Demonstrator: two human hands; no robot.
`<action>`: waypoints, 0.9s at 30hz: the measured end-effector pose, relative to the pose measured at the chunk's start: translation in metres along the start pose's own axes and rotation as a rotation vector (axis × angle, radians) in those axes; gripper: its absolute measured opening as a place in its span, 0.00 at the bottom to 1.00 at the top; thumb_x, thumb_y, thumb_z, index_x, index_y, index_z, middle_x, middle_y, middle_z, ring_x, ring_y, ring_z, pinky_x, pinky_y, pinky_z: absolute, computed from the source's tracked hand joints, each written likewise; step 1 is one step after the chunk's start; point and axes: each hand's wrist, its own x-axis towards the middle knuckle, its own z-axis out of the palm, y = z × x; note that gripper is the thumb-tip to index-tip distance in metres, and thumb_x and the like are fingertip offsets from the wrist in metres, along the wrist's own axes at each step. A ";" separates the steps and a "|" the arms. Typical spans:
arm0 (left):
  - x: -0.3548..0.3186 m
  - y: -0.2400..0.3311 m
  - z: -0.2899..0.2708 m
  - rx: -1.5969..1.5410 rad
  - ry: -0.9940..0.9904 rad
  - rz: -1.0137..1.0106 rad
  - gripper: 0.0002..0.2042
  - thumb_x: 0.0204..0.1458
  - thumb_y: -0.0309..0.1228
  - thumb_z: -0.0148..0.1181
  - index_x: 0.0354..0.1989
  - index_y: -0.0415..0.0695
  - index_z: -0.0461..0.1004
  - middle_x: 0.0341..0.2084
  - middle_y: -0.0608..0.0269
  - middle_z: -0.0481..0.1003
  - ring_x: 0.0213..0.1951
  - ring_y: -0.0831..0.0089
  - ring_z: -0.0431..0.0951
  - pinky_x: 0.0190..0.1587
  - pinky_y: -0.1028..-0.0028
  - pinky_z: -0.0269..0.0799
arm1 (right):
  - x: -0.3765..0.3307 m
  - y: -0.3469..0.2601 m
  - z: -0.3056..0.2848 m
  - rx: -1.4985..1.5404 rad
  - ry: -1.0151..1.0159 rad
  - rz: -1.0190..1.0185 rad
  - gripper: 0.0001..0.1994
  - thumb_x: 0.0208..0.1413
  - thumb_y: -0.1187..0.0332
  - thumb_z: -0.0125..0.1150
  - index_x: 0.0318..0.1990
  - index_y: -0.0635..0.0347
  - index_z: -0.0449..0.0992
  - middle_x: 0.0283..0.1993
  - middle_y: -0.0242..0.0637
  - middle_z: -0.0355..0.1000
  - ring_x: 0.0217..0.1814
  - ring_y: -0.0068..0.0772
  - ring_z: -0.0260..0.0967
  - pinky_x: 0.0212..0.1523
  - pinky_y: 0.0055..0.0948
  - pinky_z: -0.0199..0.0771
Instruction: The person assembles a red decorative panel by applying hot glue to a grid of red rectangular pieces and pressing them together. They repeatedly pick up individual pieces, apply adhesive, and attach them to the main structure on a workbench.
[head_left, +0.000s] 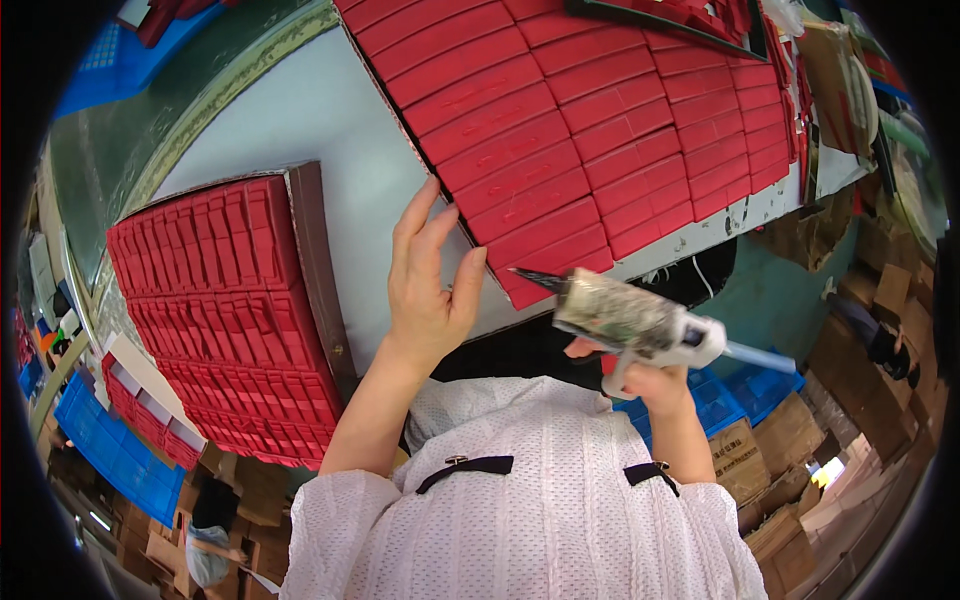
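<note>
My right hand [645, 380] grips a hot glue gun [630, 315] by its handle. Its dark nozzle points left, over the near corner of a block of red boxes [520, 150], and a pale glue stick [755, 357] sticks out at its back. Streaks of clear glue show on several boxes in the left column. At that block's left edge, my left hand [430, 275] has its fingers spread, the fingertips against or just beside the edge. To its left is a tray [318, 260] packed with rows of red pieces with bow-like folds.
A white tabletop [365, 130] shows between tray and boxes. At the far right a dark-framed tray [665, 25] lies on the boxes. Blue crates [110, 440] stand low at left, and cardboard boxes [780, 440] fill the floor at right. A person [210, 540] is at lower left.
</note>
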 end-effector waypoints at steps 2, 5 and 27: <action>-0.001 0.001 -0.001 0.003 0.000 -0.006 0.19 0.47 0.25 0.59 0.48 0.34 0.64 0.54 0.39 0.61 0.54 0.50 0.65 0.53 0.64 0.63 | 0.001 0.000 -0.015 -0.010 -0.048 -0.092 0.33 0.39 0.65 0.62 0.54 0.70 0.60 0.43 0.49 0.70 0.41 0.46 0.72 0.43 0.38 0.71; -0.001 0.002 -0.001 0.013 -0.018 -0.005 0.20 0.47 0.25 0.58 0.49 0.34 0.64 0.54 0.39 0.61 0.54 0.49 0.65 0.54 0.63 0.63 | -0.002 0.000 -0.018 -0.144 0.129 -0.175 0.23 0.39 0.56 0.62 0.34 0.71 0.71 0.35 0.52 0.71 0.34 0.45 0.72 0.35 0.43 0.76; -0.006 0.005 0.003 0.034 0.001 -0.024 0.21 0.49 0.25 0.57 0.52 0.34 0.62 0.55 0.39 0.60 0.56 0.50 0.63 0.56 0.63 0.60 | 0.009 0.010 -0.010 -1.368 0.055 -0.681 0.12 0.29 0.75 0.65 0.22 0.60 0.67 0.20 0.39 0.64 0.20 0.40 0.63 0.21 0.34 0.60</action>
